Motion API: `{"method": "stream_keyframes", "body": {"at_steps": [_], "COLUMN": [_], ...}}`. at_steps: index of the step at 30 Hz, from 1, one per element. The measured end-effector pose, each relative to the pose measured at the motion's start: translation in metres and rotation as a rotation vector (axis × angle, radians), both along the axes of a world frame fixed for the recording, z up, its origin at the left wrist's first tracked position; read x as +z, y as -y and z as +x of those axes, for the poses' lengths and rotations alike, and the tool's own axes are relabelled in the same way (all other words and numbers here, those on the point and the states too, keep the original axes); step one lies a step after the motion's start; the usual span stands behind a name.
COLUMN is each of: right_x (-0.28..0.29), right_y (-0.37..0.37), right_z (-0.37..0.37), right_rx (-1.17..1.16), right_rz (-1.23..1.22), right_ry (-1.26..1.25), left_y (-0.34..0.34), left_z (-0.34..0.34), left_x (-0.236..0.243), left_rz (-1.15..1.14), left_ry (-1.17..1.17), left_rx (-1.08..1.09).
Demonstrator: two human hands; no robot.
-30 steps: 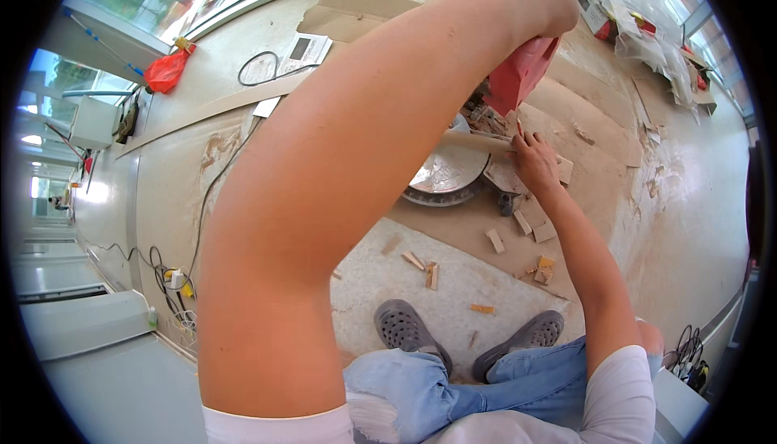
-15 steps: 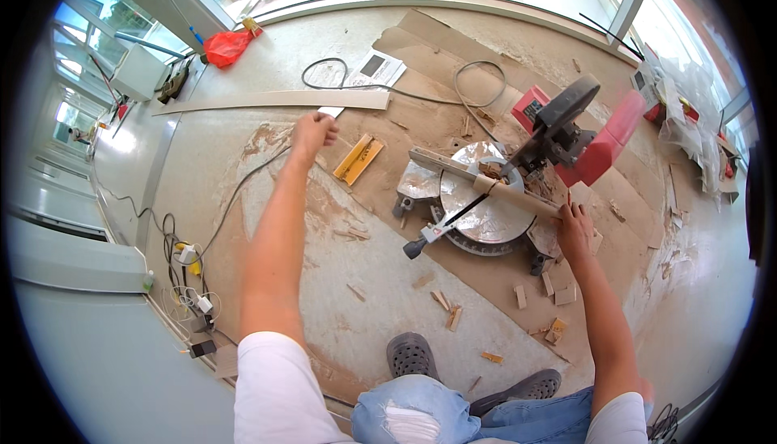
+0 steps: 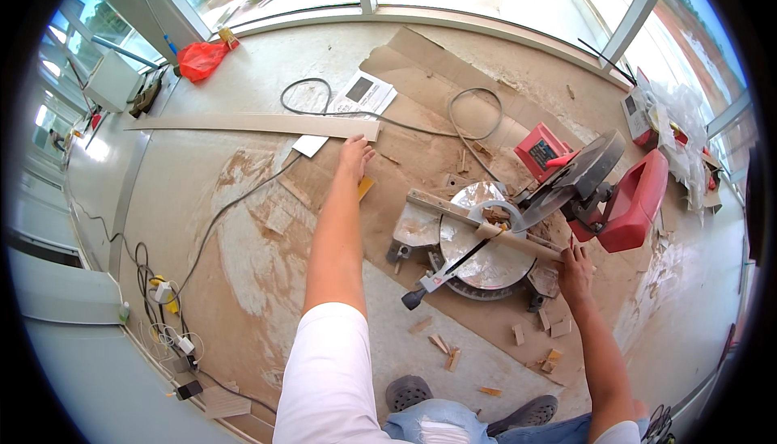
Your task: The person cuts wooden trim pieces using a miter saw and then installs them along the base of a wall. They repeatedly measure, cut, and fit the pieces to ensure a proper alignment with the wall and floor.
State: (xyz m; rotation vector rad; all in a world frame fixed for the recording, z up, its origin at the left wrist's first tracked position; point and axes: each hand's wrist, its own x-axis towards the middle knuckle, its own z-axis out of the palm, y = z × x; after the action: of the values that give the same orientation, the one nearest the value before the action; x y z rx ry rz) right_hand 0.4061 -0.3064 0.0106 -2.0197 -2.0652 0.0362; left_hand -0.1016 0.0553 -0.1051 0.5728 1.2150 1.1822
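Note:
My left hand (image 3: 354, 158) reaches forward to the near right end of a long, thin pale board (image 3: 267, 125) lying on the floor. Its fingers are partly spread, at the board's lower edge; whether they touch it is unclear. Under the wrist a yellow block-like item (image 3: 366, 187) is mostly hidden. My right hand (image 3: 576, 270) is closed around the right end of a short strip of board (image 3: 526, 245), which lies across the mitre saw's round silver table (image 3: 476, 272). Above it, the saw's head with its red handle (image 3: 635, 205) is raised.
Wood offcuts (image 3: 518, 334) and sawdust litter the floor and cardboard sheets (image 3: 421, 67). A grey power cord (image 3: 421, 126) loops behind the saw. A white sheet (image 3: 310, 145) lies by the board. Tangled cables and plugs (image 3: 166, 292) are at left, a red bag (image 3: 202, 60) far left, clear plastic wrap (image 3: 684, 140) far right.
My left hand has moved right, from beside the white sheet to the long board's end. My right hand stays on the short strip. The whole view has shifted, placing the saw lower in the picture.

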Motion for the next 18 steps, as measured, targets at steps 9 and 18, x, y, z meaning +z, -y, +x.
{"method": "stream_keyframes", "body": {"at_steps": [9, 18], "right_x": [0.008, 0.009], "right_y": [-0.001, 0.001], "right_z": [-0.004, 0.010], "right_rx": [0.022, 0.001], "right_rz": [0.048, 0.033], "right_ry": [0.034, 0.036], "left_y": [-0.041, 0.001], "left_z": [0.009, -0.004], "left_x": [-0.007, 0.080], "left_rz": [-0.065, 0.055], "left_ry": [0.297, 0.487], "left_rx": [0.207, 0.391]}}
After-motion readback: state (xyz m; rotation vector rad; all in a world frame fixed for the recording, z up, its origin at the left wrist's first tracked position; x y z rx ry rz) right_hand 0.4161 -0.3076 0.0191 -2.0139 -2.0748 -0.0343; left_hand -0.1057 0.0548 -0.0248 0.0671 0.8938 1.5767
